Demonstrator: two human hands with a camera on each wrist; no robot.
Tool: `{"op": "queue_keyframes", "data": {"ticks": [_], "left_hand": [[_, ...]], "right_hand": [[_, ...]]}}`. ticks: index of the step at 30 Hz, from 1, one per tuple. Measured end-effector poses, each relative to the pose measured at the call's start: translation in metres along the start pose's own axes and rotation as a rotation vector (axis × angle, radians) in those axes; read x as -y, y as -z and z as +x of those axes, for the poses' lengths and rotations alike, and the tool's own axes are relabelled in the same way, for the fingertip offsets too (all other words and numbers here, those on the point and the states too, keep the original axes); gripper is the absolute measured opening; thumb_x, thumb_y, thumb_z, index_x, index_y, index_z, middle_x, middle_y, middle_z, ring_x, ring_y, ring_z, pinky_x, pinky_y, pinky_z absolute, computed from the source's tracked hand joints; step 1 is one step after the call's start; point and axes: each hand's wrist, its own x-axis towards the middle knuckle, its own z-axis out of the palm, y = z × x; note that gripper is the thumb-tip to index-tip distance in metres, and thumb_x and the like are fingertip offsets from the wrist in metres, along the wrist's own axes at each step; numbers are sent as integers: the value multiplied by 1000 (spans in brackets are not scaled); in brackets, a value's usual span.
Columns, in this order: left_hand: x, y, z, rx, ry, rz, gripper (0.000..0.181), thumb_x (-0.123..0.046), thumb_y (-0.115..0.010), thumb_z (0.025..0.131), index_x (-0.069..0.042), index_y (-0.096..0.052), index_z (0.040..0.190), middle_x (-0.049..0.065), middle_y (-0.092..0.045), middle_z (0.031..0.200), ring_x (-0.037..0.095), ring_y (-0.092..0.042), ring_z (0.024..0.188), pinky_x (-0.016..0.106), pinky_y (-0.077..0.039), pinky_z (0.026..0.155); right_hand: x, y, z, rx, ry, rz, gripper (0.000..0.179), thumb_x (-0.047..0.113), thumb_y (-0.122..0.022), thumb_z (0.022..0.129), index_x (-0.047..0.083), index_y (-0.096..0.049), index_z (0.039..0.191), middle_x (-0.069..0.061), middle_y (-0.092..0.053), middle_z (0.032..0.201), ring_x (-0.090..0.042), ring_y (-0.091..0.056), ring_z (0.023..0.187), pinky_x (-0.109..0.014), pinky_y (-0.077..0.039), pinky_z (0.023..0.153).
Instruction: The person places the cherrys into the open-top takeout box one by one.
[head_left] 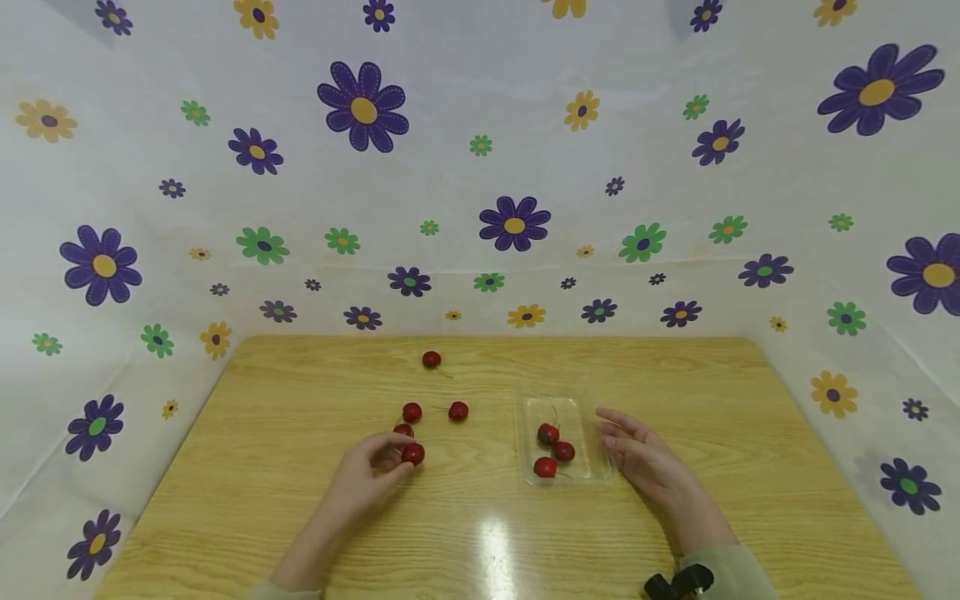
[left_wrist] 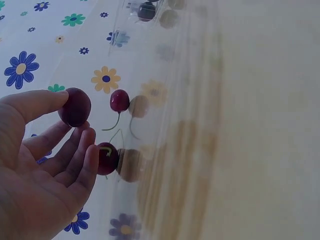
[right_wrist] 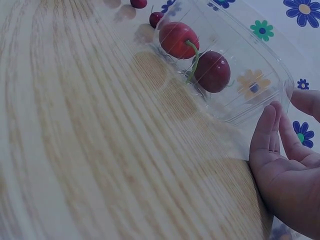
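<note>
My left hand (head_left: 367,475) pinches a dark red cherry (head_left: 412,453) between thumb and fingertips, close over the table. In the left wrist view the held cherry (left_wrist: 75,108) shows no stem. Just beyond these fingers lie two cherries, one (head_left: 412,412) behind the other (head_left: 403,431), which the hand partly covers. To the right stands a clear plastic container (head_left: 530,477) with three cherries inside, one of them (head_left: 563,451) near its middle. My right hand (head_left: 651,462) is at the container's right side, fingers extended and fingertips right at the wall.
Another cherry (head_left: 458,411) with a stem lies between the left hand and the container. Farther back is one more cherry (head_left: 432,359). The wooden table (head_left: 300,392) is bordered by a white flowered cloth (head_left: 450,175) at the back and both sides.
</note>
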Motion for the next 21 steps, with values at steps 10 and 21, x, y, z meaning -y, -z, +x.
{"op": "queue_keyframes", "data": {"ticks": [10,21], "left_hand": [[-7,-15,8,55,-131,-18,29,-9,-82,93,-8,-74,121,7,-73,109,6,-64,91,23,-59,86],[-23,-38,16,110,-244,-48,29,-9,-79,96,-6,-73,124,9,-74,108,4,-64,91,24,-60,86]], "right_hand": [[0,-1,1,3,0,-8,38,1,-52,109,31,-63,129,11,-65,123,-1,-63,112,-16,-53,99],[-3,2,2,38,29,1,40,-1,-51,109,32,-64,129,11,-65,123,-1,-63,113,-16,-53,100]]}}
